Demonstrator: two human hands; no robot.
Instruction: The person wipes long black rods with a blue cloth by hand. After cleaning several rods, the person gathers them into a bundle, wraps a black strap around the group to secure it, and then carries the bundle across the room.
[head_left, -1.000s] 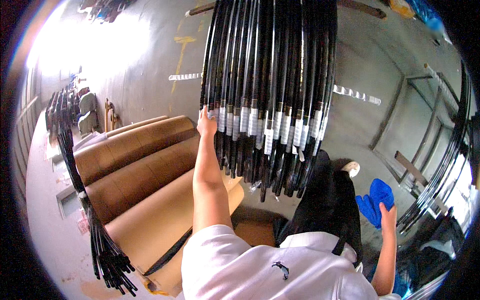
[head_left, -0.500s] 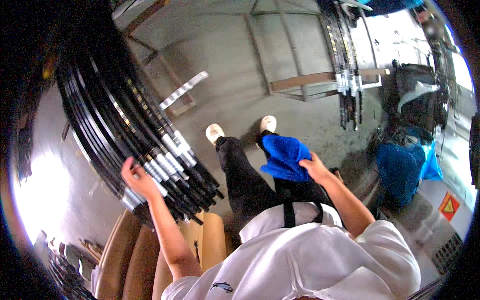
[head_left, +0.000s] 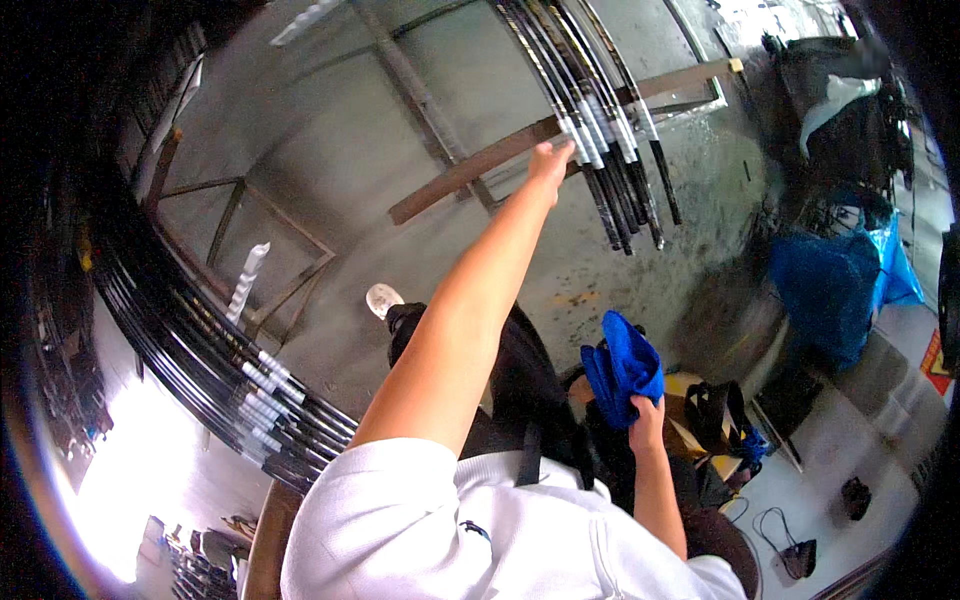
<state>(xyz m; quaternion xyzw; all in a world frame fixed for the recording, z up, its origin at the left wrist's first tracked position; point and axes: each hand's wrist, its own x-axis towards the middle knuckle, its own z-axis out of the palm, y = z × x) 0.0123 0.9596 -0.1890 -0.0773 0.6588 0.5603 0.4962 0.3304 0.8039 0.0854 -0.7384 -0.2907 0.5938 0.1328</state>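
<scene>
My left arm stretches forward across my body. At its end my left hand [head_left: 552,168] is closed at the left edge of a bundle of long black rods [head_left: 612,190], its fingers curled against the outermost rod by the white wraps. The fingertips are partly hidden. These rods have gold marks and lie side by side across a brown rack bar [head_left: 470,172]. Low on the right, my right hand [head_left: 646,418] grips a folded bright blue cloth [head_left: 628,365], which bunches up above the fingers.
More black rods with white wraps [head_left: 265,405] lie on another rack at left. A white wrapped piece [head_left: 248,275] sticks out beside them. Blue bags [head_left: 825,290] stand at right. A brown bar end juts out at upper right. My shoe [head_left: 382,298] is on the grey floor.
My left hand has left the left-hand rods and swung forward and right to the other bundle. My right hand has moved slightly right and lower with the blue cloth. The view has turned right.
</scene>
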